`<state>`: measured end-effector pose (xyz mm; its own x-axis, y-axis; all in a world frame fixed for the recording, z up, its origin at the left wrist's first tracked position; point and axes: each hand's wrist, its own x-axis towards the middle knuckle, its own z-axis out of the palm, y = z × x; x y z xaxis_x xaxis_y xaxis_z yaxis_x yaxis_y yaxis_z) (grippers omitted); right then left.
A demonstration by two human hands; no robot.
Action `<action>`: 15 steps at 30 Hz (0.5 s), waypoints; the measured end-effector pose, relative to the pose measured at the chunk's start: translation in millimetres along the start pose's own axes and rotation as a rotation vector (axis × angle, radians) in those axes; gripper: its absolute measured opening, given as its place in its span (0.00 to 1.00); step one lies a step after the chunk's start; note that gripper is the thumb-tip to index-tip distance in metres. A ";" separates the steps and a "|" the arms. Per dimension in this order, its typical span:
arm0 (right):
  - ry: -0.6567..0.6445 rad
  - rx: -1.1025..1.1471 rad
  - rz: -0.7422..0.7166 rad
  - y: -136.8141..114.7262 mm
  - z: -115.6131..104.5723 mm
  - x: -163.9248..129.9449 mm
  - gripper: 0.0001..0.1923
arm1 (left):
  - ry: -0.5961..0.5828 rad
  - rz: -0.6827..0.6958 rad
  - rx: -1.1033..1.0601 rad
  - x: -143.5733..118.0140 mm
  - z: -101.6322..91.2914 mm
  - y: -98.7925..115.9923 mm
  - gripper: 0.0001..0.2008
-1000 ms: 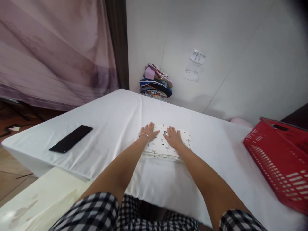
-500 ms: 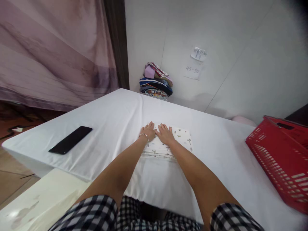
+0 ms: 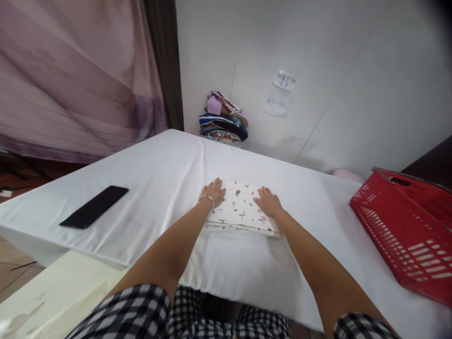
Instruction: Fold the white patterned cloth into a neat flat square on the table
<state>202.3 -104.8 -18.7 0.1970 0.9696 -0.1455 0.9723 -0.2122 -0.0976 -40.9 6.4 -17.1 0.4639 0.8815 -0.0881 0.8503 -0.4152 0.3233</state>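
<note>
A folded white cloth [image 3: 242,207] with small printed figures lies flat on the white-covered table [image 3: 303,245], its layered edge facing me. My left hand [image 3: 213,192] rests palm down on its left side, fingers stretched out, a bracelet at the wrist. On the right side of the cloth lies my right hand [image 3: 269,201], also flat with fingers apart. Neither hand grips anything. What kind of item the cloth is, I cannot tell.
To the left lies a black phone-like slab [image 3: 94,206]. A red plastic basket [image 3: 399,235] stands on the right. Behind the table's far edge is a stack of folded fabrics [image 3: 224,117] by the wall. A pale surface [image 3: 60,292] sits at lower left.
My right hand has slid rightward across the cloth, away from my left hand, showing more of the printed top. My left hand stays on the left side. The view has shifted slightly.
</note>
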 end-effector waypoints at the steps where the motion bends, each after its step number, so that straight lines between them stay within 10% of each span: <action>1: 0.011 0.010 0.011 3.2 2.1 -2.4 0.34 | 0.001 0.001 0.001 0.2 0.3 0.0 0.28; 15: 0.041 0.048 0.030 -0.4 4.5 -5.1 0.33 | 0.015 0.006 0.006 -1.1 -0.2 -0.3 0.28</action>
<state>200.4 -110.2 -22.4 0.2316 0.9667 -0.1088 0.9590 -0.2457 -0.1413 -41.7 5.6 -16.9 0.4655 0.8821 -0.0720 0.8489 -0.4220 0.3183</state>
